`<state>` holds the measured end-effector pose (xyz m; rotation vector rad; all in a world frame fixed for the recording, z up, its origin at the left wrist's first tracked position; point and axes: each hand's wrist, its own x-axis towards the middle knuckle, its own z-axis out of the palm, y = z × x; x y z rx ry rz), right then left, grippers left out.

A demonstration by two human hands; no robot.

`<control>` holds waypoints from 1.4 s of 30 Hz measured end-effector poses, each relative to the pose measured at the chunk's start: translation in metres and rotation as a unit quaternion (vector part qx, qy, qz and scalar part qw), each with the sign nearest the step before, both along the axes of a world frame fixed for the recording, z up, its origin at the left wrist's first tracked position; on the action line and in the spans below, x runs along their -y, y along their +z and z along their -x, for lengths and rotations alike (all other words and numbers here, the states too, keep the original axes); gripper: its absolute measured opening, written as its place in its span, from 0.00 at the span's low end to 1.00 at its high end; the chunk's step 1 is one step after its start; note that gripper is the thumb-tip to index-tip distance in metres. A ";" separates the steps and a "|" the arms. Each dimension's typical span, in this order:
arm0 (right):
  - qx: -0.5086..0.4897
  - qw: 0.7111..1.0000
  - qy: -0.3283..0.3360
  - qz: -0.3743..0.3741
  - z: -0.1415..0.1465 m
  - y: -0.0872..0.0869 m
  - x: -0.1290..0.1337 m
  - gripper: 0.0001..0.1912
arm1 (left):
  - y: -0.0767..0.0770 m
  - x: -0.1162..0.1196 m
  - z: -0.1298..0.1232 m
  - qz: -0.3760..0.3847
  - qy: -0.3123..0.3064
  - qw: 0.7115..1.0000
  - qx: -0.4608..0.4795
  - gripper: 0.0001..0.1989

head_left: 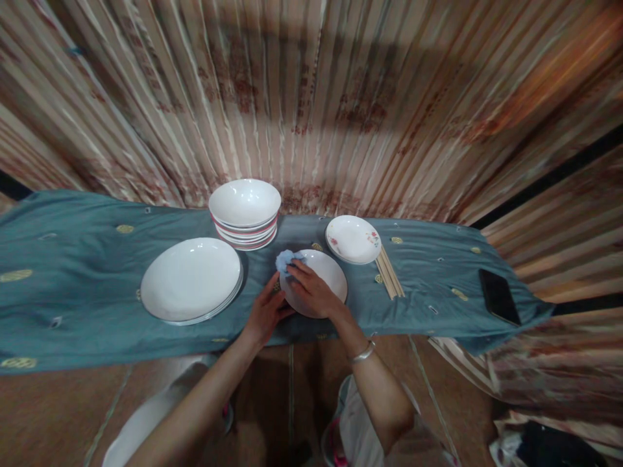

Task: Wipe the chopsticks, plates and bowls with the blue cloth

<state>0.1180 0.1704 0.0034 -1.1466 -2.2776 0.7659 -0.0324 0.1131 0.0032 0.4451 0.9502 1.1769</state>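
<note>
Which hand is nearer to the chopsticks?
Right: the right hand is over the plate left of the chopsticks; the left hand is farther, at that plate's left edge.

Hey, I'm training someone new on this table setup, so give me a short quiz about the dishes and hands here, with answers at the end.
1. Which hand presses the blue cloth to the plain plate between the arms' reach and the curtain? A) left B) right C) both
2. True or false: from left to right, the chopsticks lie between the flowered plate and the black phone.
3. What colour are the bands on the stacked bowls?

Key: 1. B, the right hand. 2. True. 3. Red.
</note>
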 end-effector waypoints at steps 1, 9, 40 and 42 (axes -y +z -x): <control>0.000 1.000 0.012 0.008 -0.001 0.002 0.001 0.23 | -0.001 0.000 0.000 0.003 0.000 1.000 -0.001 0.33; -0.034 0.993 0.090 0.064 -0.017 0.019 0.011 0.15 | -0.002 -0.001 0.002 0.000 -0.014 1.000 -0.001 0.33; 0.183 0.970 -0.161 -0.011 -0.053 0.021 0.009 0.12 | 0.004 -0.002 0.002 -0.001 -0.032 0.999 -0.022 0.38; 0.184 0.968 -0.168 -0.020 -0.050 0.019 0.007 0.13 | 0.005 -0.002 0.002 0.000 -0.032 0.999 -0.019 0.38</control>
